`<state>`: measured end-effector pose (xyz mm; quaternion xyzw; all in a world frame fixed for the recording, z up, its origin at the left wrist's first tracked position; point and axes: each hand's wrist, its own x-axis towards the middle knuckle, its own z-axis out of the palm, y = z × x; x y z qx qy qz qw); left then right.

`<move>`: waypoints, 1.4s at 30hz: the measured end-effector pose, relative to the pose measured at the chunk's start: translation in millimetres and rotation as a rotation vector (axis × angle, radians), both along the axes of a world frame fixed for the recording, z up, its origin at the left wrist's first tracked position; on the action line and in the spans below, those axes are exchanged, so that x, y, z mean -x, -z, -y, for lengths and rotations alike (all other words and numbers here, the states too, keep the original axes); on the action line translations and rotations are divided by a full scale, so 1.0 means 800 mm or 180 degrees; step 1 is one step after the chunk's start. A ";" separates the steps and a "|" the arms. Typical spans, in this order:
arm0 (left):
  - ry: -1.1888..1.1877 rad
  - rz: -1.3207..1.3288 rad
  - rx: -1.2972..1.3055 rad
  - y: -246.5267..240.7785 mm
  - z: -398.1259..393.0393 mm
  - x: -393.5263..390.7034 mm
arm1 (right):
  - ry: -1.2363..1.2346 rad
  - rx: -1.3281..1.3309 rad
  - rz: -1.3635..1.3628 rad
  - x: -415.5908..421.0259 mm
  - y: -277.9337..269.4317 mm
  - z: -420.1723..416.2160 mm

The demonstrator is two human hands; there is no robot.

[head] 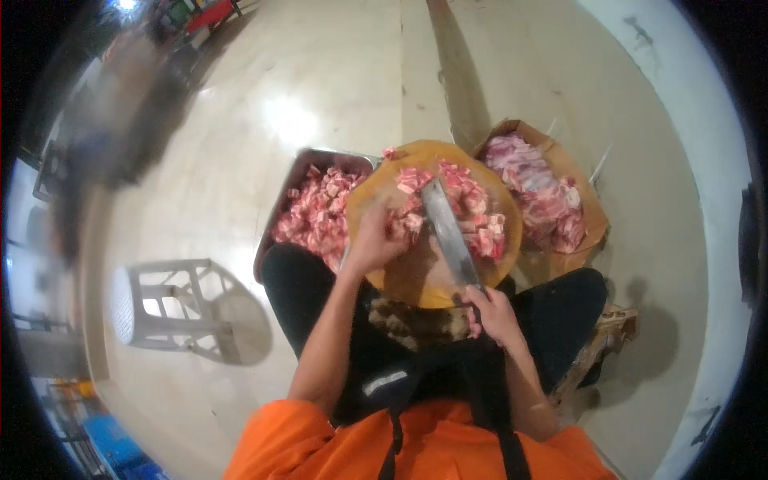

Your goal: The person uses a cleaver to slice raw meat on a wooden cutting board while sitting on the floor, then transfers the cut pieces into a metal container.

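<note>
A round yellow chopping board [414,294] lies before me with chunks of raw meat [471,192] spread over it. My right hand [495,315] grips the dark handle of a broad-bladed knife [447,225]. Its blade slants up and to the left across the board, between two groups of chunks. Blurred by motion, my left hand [378,240] is at the board's left side, against several meat pieces. Its fingertips are partly hidden, so I cannot tell whether it holds any.
Cut meat fills a metal tray [277,216] at the board's left. Larger raw pieces [540,186] lie in an open cardboard box [591,219] on the right. A white plastic stool [174,306] rests on its side on the floor. A blurred person [120,114] is at upper left.
</note>
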<state>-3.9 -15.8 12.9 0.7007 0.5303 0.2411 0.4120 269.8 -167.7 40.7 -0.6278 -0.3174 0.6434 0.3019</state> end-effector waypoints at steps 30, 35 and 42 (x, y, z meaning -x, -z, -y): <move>-0.0660 -0.0582 -0.1234 0.005 0.033 -0.004 | -0.1608 -0.1730 0.2767 0.081 -0.004 -0.132; 0.0065 0.0076 -0.0997 -0.002 0.006 -0.004 | -0.0403 -0.0763 0.0935 0.042 -0.052 -0.050; 0.0087 -0.0764 -0.1866 -0.009 -0.101 -0.082 | 0.0930 -0.0570 -0.0452 -0.020 0.000 0.059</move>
